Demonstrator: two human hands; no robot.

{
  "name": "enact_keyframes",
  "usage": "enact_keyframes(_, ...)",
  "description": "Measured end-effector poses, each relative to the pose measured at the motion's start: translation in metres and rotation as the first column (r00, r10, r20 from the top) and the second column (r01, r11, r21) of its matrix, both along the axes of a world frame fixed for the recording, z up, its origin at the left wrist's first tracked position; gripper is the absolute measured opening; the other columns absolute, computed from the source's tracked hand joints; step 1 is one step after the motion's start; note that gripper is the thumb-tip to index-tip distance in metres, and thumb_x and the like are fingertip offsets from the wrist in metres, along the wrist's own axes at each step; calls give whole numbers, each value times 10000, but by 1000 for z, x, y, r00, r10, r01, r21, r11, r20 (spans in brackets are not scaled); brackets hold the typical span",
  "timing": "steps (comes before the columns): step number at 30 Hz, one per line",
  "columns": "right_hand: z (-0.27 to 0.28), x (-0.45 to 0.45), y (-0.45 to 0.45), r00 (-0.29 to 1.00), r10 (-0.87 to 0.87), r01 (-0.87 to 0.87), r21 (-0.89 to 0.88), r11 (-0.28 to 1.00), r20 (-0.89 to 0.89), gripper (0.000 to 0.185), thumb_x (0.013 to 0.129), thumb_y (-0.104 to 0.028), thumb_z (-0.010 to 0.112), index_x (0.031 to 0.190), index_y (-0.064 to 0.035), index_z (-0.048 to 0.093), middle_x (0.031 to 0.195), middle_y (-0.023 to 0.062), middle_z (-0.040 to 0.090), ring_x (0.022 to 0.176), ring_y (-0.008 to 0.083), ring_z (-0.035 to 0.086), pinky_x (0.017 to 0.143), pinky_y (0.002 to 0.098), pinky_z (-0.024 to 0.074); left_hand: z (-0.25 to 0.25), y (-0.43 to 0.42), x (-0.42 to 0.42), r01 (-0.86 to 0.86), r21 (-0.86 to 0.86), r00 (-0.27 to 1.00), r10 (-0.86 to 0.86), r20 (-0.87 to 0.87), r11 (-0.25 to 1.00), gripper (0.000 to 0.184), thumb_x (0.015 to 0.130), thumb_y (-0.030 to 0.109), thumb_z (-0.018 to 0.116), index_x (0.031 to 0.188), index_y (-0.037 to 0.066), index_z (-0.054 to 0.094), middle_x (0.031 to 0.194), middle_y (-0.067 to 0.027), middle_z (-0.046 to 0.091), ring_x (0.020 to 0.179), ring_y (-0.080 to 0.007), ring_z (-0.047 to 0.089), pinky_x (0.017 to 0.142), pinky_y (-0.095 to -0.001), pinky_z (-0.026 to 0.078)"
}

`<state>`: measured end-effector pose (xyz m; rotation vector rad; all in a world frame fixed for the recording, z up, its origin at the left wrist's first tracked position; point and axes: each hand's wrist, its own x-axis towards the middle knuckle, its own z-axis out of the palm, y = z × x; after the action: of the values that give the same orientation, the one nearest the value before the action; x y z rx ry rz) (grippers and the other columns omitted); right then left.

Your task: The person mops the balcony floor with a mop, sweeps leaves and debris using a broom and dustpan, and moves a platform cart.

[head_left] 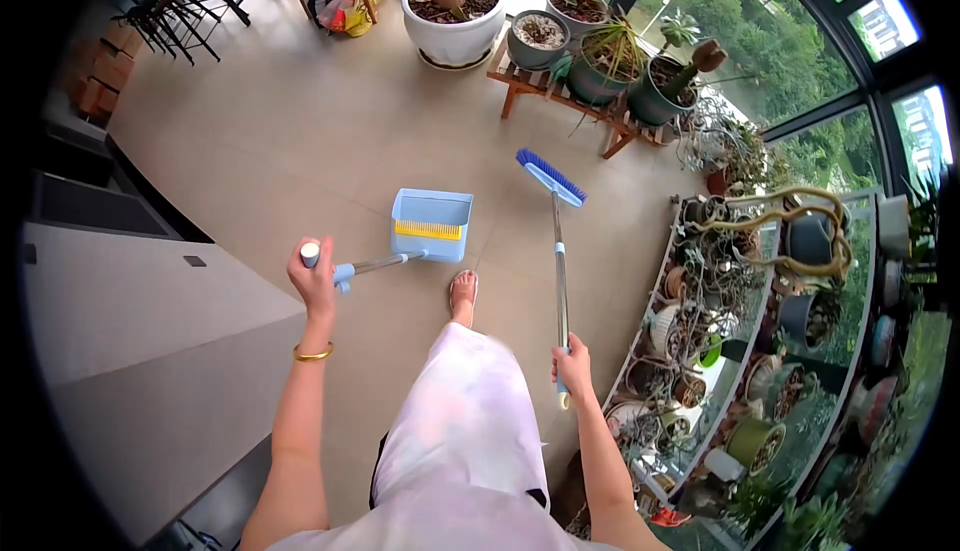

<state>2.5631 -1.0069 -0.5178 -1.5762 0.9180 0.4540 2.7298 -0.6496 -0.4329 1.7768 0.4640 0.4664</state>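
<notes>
My left hand [314, 276] is closed round the top of the handle of a light-blue long-handled dustpan [433, 244]. A yellow comb strip [428, 230] runs across the pan, which is in front of my foot. My right hand [572, 364] grips the handle of a broom [559, 261] near its lower end in view. The broom's light-blue head with dark blue bristles [552, 177] lies ahead and to the right of the dustpan, apart from it. Whether the broom head touches the floor I cannot tell.
A wooden bench [560, 101] with several potted plants stands ahead on the right, beside a big white planter [453, 31]. Plant shelves [700, 351] line the right side. A grey cabinet [170, 301] is close on the left. Stools [170, 16] stand far left.
</notes>
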Motion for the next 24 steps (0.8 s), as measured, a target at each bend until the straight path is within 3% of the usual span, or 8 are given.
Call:
enact_keyframes(4, -46, 80, -10, 999, 51, -52, -129, 990, -8, 245, 750, -41, 474, 993, -10, 480, 540, 40, 460, 413, 125, 484, 351, 280, 417, -35, -9, 65, 50, -10, 999, -50, -21, 999, 285, 771, 95, 612, 576, 67, 406, 520, 41, 388, 440, -40, 357, 393, -215, 264)
enact_keyframes(9, -140, 115, -28, 993, 101, -82, -251, 964, 63, 423, 762, -67, 488, 1174, -22, 406, 533, 52, 466, 371, 143, 492, 328, 287, 409, -72, -7, 97, 105, 129, 992, -114, 61, 986, 283, 802, 107, 598, 592, 92, 409, 519, 52, 379, 435, -27, 348, 392, -195, 250)
enact_keyframes(12, -204, 127, -37, 991, 111, -85, -282, 956, 76, 438, 764, -66, 486, 1192, -31, 400, 528, 50, 463, 373, 142, 491, 330, 290, 412, -77, -3, 117, 82, 107, 986, -96, 134, 991, 220, 828, 101, 571, 662, 87, 428, 544, 55, 359, 438, -19, 331, 391, -186, 241)
enact_keyframes(15, -259, 130, -40, 985, 124, -85, -289, 954, 118, 458, 775, -70, 496, 1216, -35, 378, 521, 58, 476, 389, 152, 496, 351, 303, 420, -81, -10, 132, 126, 196, 956, -172, 237, 972, 93, 878, 148, 510, 847, 73, 464, 583, 58, 342, 452, -10, 287, 404, -178, 218)
enact_keyframes(18, -322, 114, -46, 979, 144, -92, -315, 945, 145, 488, 778, -69, 512, 1240, -32, 360, 504, 66, 472, 408, 151, 496, 382, 319, 415, -96, 11, 147, 273, 256, 873, -351, 338, 927, 216, 913, 224, 450, 1023, 41, 481, 597, 52, 331, 472, -1, 245, 420, -160, 208)
enact_keyframes(21, -373, 107, -50, 958, 174, -80, -371, 925, 227, 490, 776, -57, 515, 1240, -26, 364, 503, 72, 463, 412, 138, 489, 391, 315, 404, -100, 14, 171, 260, 225, 848, -334, 412, 939, 266, 915, 209, 432, 1082, 8, 479, 567, 57, 269, 457, 0, 224, 406, -160, 194)
enact_keyframes(23, -389, 109, -49, 963, 107, -21, -328, 944, 247, 461, 791, -42, 506, 1231, -30, 371, 525, 19, 467, 376, 96, 457, 336, 264, 388, -100, 9, 182, 204, 195, 855, -271, 442, 959, 294, 912, 234, 441, 1092, 7, 490, 557, 63, 257, 451, 3, 222, 401, -162, 184)
enact_keyframes(24, -411, 104, -53, 963, 123, -37, -333, 942, 241, 461, 791, -42, 506, 1231, -30, 371, 525, 19, 467, 376, 96, 457, 336, 264, 388, -99, 1, 183, 249, 295, 837, -358, 414, 922, 293, 893, 296, 460, 977, 15, 460, 545, 45, 260, 434, -28, 228, 381, -183, 194)
